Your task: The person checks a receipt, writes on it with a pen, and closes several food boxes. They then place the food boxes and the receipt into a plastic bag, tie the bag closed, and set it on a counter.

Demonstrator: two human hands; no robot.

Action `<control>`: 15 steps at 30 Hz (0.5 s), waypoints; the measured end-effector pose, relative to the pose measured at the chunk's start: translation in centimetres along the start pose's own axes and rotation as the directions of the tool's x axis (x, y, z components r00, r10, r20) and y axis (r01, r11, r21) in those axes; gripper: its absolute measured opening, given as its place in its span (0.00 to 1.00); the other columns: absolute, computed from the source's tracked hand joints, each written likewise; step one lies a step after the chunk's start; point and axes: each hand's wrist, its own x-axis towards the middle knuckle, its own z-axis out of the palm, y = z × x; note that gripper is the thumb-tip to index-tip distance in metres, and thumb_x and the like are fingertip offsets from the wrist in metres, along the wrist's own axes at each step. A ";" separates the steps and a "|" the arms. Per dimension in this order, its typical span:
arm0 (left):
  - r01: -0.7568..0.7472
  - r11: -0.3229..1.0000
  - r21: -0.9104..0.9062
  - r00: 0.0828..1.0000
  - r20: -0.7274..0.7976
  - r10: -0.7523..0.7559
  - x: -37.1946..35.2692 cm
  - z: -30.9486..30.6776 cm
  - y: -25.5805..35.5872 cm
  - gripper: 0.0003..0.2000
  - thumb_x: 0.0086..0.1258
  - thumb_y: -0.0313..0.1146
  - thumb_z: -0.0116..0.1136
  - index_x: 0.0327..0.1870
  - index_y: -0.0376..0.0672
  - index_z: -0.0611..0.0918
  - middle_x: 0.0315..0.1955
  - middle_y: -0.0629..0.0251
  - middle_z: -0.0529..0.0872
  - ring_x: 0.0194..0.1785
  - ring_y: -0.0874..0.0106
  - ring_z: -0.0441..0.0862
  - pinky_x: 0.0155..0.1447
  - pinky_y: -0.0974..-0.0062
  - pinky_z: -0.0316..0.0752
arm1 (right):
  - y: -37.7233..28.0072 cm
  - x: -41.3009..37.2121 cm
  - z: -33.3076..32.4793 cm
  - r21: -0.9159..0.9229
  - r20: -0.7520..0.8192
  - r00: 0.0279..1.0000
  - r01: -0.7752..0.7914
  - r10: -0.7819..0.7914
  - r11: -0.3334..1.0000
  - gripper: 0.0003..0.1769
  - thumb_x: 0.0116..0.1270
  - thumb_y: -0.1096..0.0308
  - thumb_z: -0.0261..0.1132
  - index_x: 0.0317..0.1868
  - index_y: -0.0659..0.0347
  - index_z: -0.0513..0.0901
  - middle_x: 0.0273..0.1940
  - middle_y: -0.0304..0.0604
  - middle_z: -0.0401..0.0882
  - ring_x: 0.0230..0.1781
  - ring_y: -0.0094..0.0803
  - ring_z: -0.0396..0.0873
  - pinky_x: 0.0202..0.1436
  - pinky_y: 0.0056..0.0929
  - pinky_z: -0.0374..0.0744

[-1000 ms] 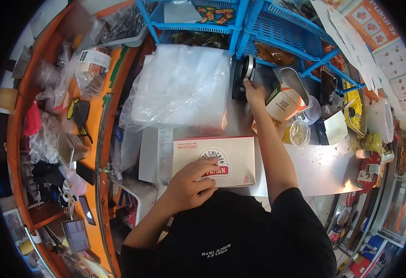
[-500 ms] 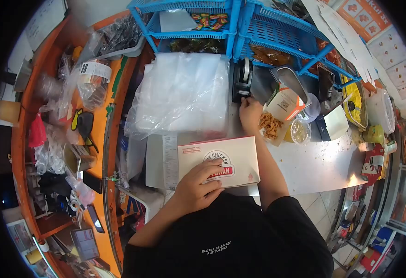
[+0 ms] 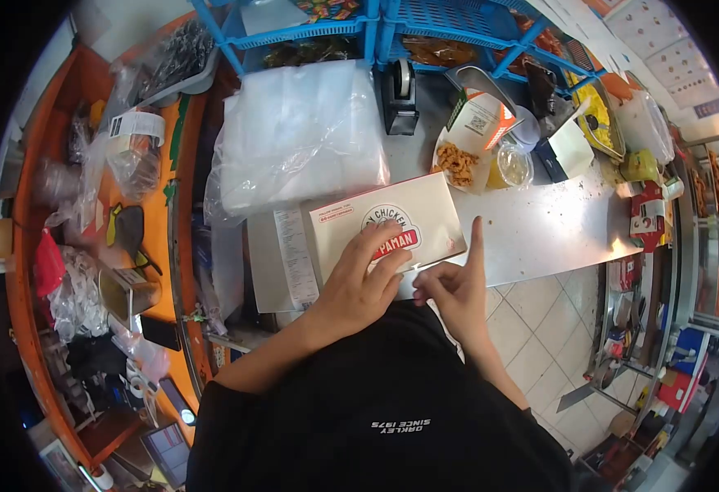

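A cream cardboard food box (image 3: pixel 440 215) with a red and black chicken logo lies closed on the metal counter. My left hand (image 3: pixel 364 275) rests on its lid, fingers spread and slightly bent, covering part of the logo. At the box's front right edge is my right hand (image 3: pixel 456 291), index finger pointing out and the thumb pinched against the other fingers. A small, pale bit that looks like tape shows at that pinch, mostly hidden. Behind the box stands a black tape dispenser (image 3: pixel 401 102).
Clear plastic bags (image 3: pixel 298 139) are stacked behind the box, and a paper receipt (image 3: pixel 295 258) lies to its left. Fried pieces in an open carton (image 3: pixel 458 164) sit beyond it, near a cup of yellowish contents (image 3: pixel 510 166). Blue basket racks (image 3: pixel 376 33) line the back.
My right hand has come back from the tape dispenser to the box's front right edge. The box has turned slightly under my left hand, and the view has shifted.
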 end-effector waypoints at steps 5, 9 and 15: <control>-0.032 0.995 0.090 0.996 0.088 0.024 0.8 -0.8 0.7 0.13 0.53 0.23 0.64 0.41 0.41 0.81 0.57 0.52 0.71 0.62 0.50 0.70 0.66 0.55 0.67 | 1.4 0.3 1.4 0.016 -0.055 0.995 0.084 -0.083 0.996 0.55 0.64 0.86 0.55 0.72 0.51 0.20 0.27 0.46 0.78 0.25 0.29 0.80 0.29 0.26 0.82; 0.052 0.997 0.062 0.995 0.085 -0.057 1.5 -0.7 1.1 0.06 0.52 0.28 0.67 0.32 0.42 0.84 0.52 0.56 0.77 0.57 0.55 0.74 0.60 0.58 0.68 | 2.2 0.5 0.9 -0.034 -0.009 0.975 0.222 -0.222 0.975 0.53 0.64 0.87 0.53 0.72 0.52 0.22 0.31 0.50 0.81 0.27 0.30 0.82 0.29 0.26 0.83; 0.052 0.984 0.171 0.995 0.074 -0.065 2.1 0.5 1.5 0.07 0.48 0.29 0.70 0.24 0.43 0.82 0.48 0.61 0.79 0.51 0.61 0.76 0.51 0.65 0.65 | -0.4 4.1 -7.1 -0.214 -0.153 0.983 0.063 -0.097 0.975 0.22 0.62 0.76 0.53 0.57 0.74 0.73 0.20 0.44 0.79 0.20 0.26 0.79 0.22 0.22 0.76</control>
